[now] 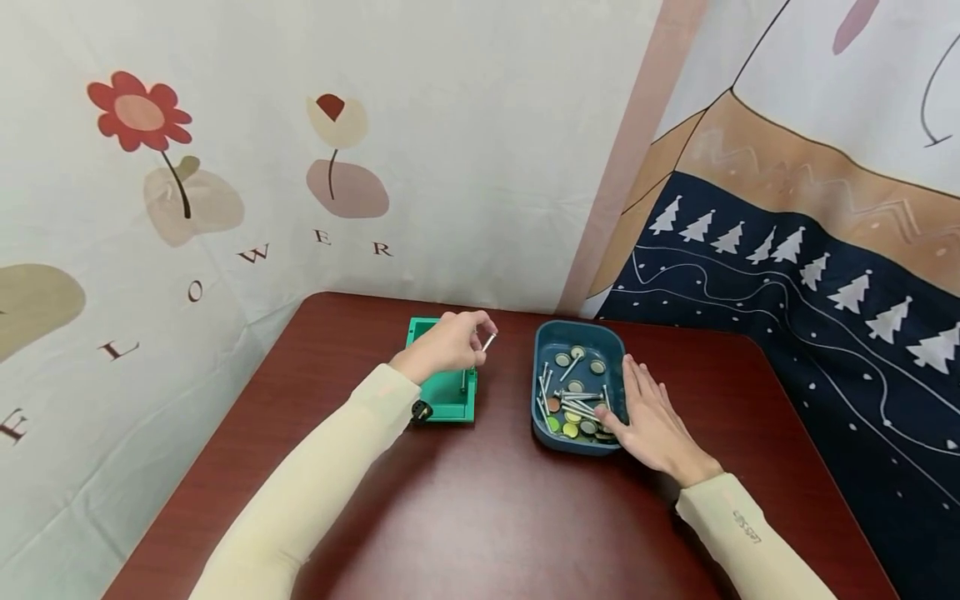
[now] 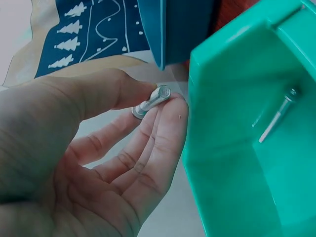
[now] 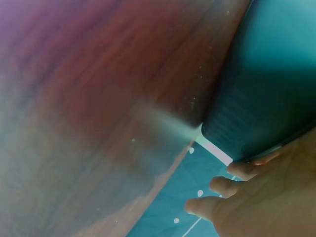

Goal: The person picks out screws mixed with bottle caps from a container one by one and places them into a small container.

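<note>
The dark red surface [image 1: 450, 517] spreads across the lower frame, and here's the blue tray [image 1: 576, 450], right of centre, with the green box [image 1: 450, 414] to its left. On to the hands: the right hand [image 1: 660, 429] lies along the tray's right side, fingers straight, thumb over the rim, gripping no bolt. The left hand [image 1: 448, 340] is up over the green box, thumb and fingertips pinching a single bolt [image 1: 489, 342].

And there's the relation that counts! That bolt sits just right of the box's upper right edge in the head picture, between box and tray, its long axis tilted from lower left to upper right. The left wrist view puts the box immediately right of it. Left hand nearest, obviously; the right is well apart, beyond the tray. Smallest of all, a second bolt [image 2: 277, 117] slants inside the box.
</note>
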`<state>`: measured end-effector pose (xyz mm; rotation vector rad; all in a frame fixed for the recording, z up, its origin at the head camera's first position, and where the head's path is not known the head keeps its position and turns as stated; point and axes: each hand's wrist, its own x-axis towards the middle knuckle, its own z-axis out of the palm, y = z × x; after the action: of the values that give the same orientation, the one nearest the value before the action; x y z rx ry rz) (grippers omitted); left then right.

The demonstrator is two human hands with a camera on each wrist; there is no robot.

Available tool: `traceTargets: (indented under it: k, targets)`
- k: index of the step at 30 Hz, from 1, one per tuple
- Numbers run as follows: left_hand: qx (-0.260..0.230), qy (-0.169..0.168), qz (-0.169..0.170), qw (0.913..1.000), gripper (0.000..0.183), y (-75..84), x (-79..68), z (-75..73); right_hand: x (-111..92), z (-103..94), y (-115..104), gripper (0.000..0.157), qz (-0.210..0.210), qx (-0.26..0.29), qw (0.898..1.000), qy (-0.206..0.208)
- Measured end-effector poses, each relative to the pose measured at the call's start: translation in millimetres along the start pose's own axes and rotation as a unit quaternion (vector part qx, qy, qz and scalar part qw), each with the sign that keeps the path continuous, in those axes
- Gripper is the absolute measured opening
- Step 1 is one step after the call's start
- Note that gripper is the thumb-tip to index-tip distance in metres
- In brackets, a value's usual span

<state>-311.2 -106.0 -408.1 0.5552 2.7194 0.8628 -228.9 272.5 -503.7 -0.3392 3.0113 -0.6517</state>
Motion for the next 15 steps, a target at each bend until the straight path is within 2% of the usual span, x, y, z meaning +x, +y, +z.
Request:
traceTargets:
  k: [15]
  targets:
    - [-0.005,0.035,-0.048,0.9982,0.049,-29.7,-20.6,3.4,-1,1.6,2,0.108,-0.001,-0.004,1.000,0.005]
